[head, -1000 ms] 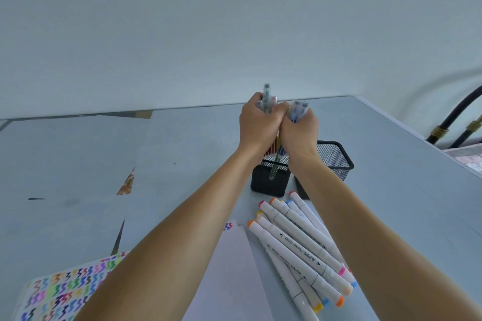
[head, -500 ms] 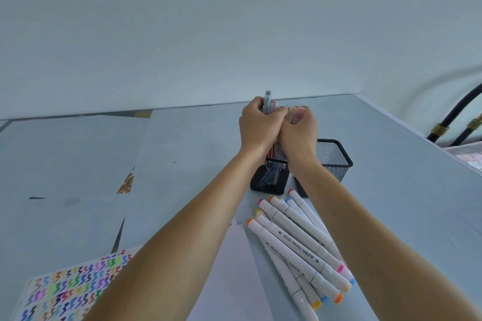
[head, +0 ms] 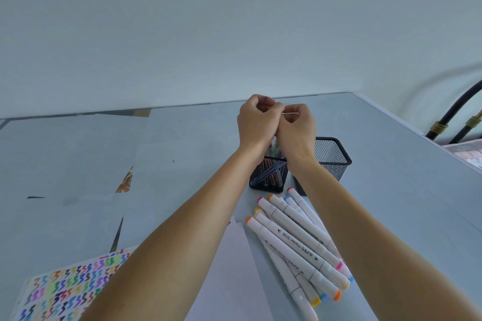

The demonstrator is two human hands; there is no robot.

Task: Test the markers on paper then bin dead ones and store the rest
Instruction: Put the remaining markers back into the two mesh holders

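Observation:
My left hand (head: 257, 122) and my right hand (head: 297, 128) hover side by side above a black mesh pen holder (head: 268, 177), both curled into hollow fists with nothing visible inside. Thin pens (head: 271, 173) stand inside that holder, their tops showing between my wrists. A second black mesh holder (head: 332, 156) stands just to the right; what it holds is hidden. Several thick white markers (head: 297, 242) with coloured ends lie in a pile in front of the holders. A white sheet of paper (head: 234, 268) lies under my left forearm.
A sheet covered with coloured test squiggles (head: 67, 292) lies at the near left. The grey table (head: 182, 151) meets a plain wall at the back. Black hoses (head: 453, 117) run past the table's right edge.
A bundle of thin pens that both hands held upright has dropped down into the left mesh holder. My hands lowered slightly and no pens stick out of them now.

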